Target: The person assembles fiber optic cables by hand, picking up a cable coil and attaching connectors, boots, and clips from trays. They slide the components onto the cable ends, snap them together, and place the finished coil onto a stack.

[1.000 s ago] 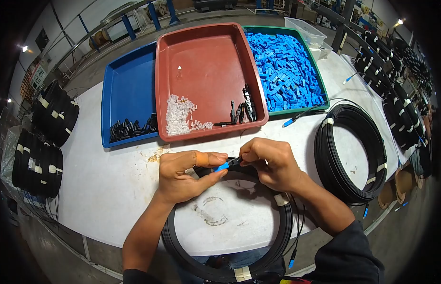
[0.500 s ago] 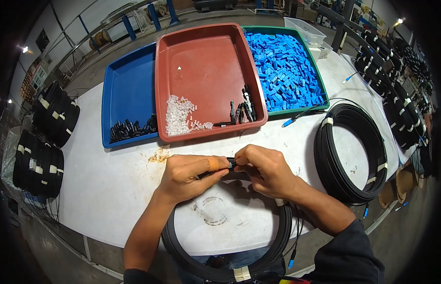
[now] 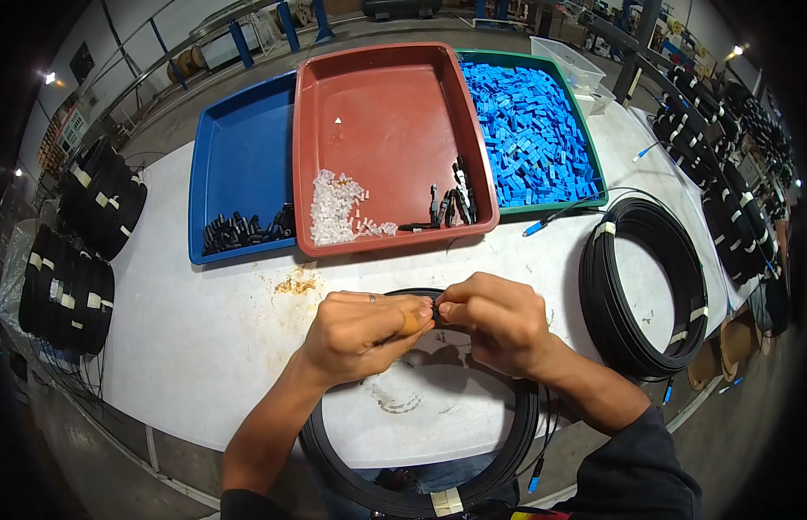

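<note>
Above the far side of a black cable coil point(image 3: 527, 425), my two hands meet fingertip to fingertip. My left hand point(image 3: 356, 334) is closed in a pinch on a small black piece point(image 3: 436, 314), mostly hidden by the fingers; an orange wrap circles one finger. From the other side, my right hand point(image 3: 499, 321) pinches at the same piece, thumb and forefinger pressed together. White tape point(image 3: 447, 502) binds the coil at its near side, by my body. A cable end with a blue connector point(image 3: 535, 477) hangs off its right side.
Beyond my hands stand a blue tray point(image 3: 239, 165) with black parts, a red tray point(image 3: 386, 113) with white and black pieces, and a green tray point(image 3: 594, 173) heaped with blue connectors. Another black cable coil point(image 3: 594, 286) lies at right. More coils point(image 3: 70, 290) are stacked at left.
Both hands have shifted slightly down, and the fingertips have drawn closer around the small black piece, covering more of it. The left hand has turned a little. The view has shifted slightly.
</note>
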`<control>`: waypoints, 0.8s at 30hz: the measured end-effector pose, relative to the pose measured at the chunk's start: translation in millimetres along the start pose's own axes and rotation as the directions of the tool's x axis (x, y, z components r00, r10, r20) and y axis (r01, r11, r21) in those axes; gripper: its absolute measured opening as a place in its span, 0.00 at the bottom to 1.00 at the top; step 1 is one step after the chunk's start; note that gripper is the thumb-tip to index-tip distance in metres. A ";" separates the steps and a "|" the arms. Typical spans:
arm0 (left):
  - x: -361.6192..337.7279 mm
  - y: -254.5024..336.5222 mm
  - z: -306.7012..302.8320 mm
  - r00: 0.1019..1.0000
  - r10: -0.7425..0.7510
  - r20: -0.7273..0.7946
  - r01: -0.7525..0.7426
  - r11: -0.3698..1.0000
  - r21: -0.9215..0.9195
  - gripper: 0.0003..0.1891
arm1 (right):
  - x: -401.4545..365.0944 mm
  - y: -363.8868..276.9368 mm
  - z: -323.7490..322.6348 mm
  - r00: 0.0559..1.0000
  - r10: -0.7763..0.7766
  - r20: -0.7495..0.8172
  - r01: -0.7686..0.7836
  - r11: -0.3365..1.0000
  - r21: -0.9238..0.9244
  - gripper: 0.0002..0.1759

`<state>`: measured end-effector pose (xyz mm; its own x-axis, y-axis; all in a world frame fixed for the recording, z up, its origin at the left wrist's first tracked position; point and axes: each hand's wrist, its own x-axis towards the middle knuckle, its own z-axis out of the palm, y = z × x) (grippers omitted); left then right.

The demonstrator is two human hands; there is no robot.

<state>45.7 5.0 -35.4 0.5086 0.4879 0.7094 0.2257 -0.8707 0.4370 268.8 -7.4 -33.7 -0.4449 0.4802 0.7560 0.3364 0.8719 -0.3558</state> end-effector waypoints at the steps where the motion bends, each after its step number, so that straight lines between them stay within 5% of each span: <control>1: -0.2 -1.1 0.6 1.000 -0.001 -0.002 0.001 1.000 -0.003 0.06 | -1.2 0.8 1.4 1.000 0.001 0.003 -0.001 1.000 -0.001 0.14; 3: -0.4 -3.1 1.8 0.985 0.171 0.031 -0.173 0.977 0.122 0.05 | -4.8 2.9 5.2 0.903 0.416 0.110 -0.425 0.823 0.376 0.10; 4: -1.5 -3.6 2.3 0.982 0.187 0.040 -0.191 0.972 0.134 0.05 | -4.8 1.9 5.5 0.857 0.490 0.159 -0.505 0.742 0.440 0.08; 11: 1.6 -3.0 -2.7 0.945 0.309 0.110 -0.327 0.905 0.273 0.05 | 1.5 3.2 1.2 0.664 0.649 0.371 -0.741 0.507 0.440 0.08; 13: 1.1 4.2 -7.4 0.986 -0.160 0.048 0.161 0.986 -0.030 0.06 | -2.2 0.5 6.6 0.937 0.348 0.037 -0.347 0.911 0.222 0.10; 14: 3.4 7.7 -10.0 0.938 -0.338 0.077 0.345 0.931 -0.118 0.06 | -5.7 2.8 7.8 0.989 0.146 -0.021 -0.145 0.988 0.051 0.13; 15: 2.9 7.4 -9.1 0.939 -0.337 0.076 0.344 0.932 -0.118 0.06 | -5.6 2.6 7.5 0.989 0.145 -0.021 -0.144 0.988 0.050 0.13; 17: 0.9 6.6 -6.7 0.759 -0.617 0.207 0.612 0.569 -0.549 0.05 | -4.7 0.5 7.1 0.996 -0.071 -0.058 0.065 0.992 -0.109 0.15; 19: 1.9 6.8 -6.1 0.778 -0.597 0.195 0.599 0.613 -0.515 0.06 | -3.9 -4.3 8.2 0.997 -0.065 -0.044 0.059 0.990 -0.128 0.15; 20: 1.2 2.5 -4.5 0.930 -0.357 0.083 0.364 0.877 -0.313 0.07 | -3.7 -5.6 8.2 0.995 0.101 -0.014 -0.101 0.994 -0.030 0.14; 21: 0.8 -0.2 -3.8 0.997 -0.060 0.043 0.063 0.996 -0.067 0.08 | -4.1 -6.3 8.1 0.965 0.260 0.031 -0.262 0.963 0.062 0.14; 22: -1.0 2.9 -6.6 0.995 0.020 0.095 -0.028 0.996 0.083 0.10 | -3.7 -2.0 7.8 0.903 0.418 0.099 -0.429 0.868 0.251 0.12; 23: 1.7 4.9 -6.3 0.995 0.021 0.097 -0.029 0.996 0.080 0.10 | -1.1 1.3 4.3 0.902 0.421 0.098 -0.432 0.867 0.249 0.12; 24: 5.4 6.6 -5.1 0.976 0.176 0.128 -0.200 0.957 0.210 0.11 | 2.6 4.4 -0.6 0.822 0.513 0.246 -0.567 0.772 0.287 0.11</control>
<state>45.6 2.2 -25.9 0.6422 0.3149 0.6988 0.2886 -0.9439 0.1602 269.7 -2.4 -33.0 -0.3976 0.8658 0.3037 0.2743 0.4280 -0.8611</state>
